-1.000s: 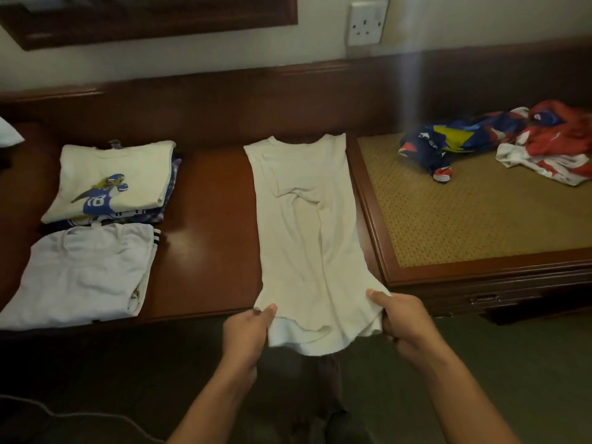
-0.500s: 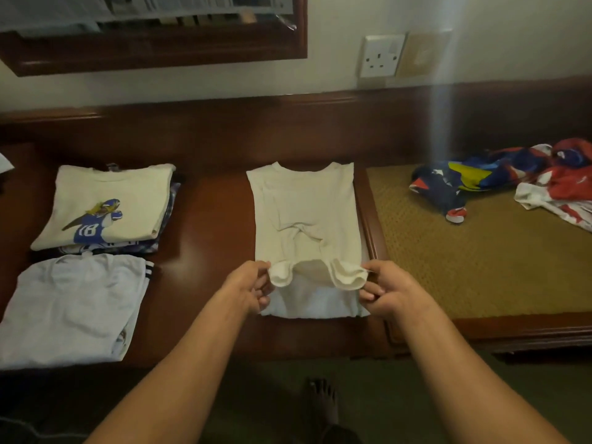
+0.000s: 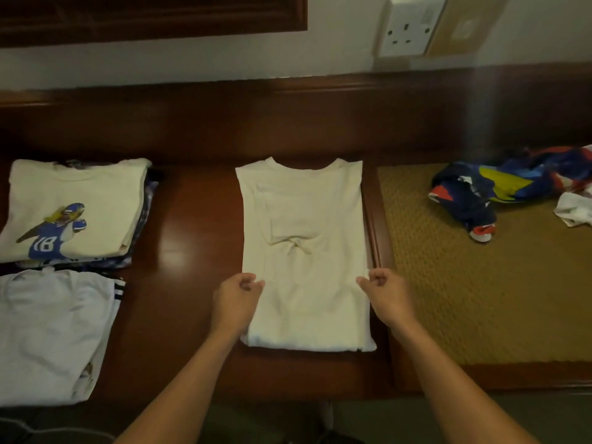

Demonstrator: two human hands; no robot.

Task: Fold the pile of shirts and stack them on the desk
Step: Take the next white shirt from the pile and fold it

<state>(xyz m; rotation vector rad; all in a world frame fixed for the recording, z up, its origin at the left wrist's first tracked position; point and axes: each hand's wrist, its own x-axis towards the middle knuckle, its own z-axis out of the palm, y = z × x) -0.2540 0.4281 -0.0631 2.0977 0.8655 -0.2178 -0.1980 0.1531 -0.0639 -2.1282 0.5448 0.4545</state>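
The left hand (image 3: 238, 294) and right hand (image 3: 384, 291) each pinch a hem corner of the plain cream cotton shirt (image 3: 304, 225), which lies flat on the dark polished wooden desk (image 3: 192, 238). To the left lie a folded white shirt (image 3: 48, 331) and, beyond it, a footballer-print stack (image 3: 73, 203). Rumpled colourful shirts (image 3: 480, 187) lie far right on a woven mat (image 3: 464, 299).

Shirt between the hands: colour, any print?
The shirt is plain cream, no print on the side showing; head view, the only one.

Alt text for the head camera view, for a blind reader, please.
Left hand and right hand pinch a half-folded cream shirt on a wooden desk. Folded shirts lie at left; crumpled colourful shirts lie on a woven mat at right.
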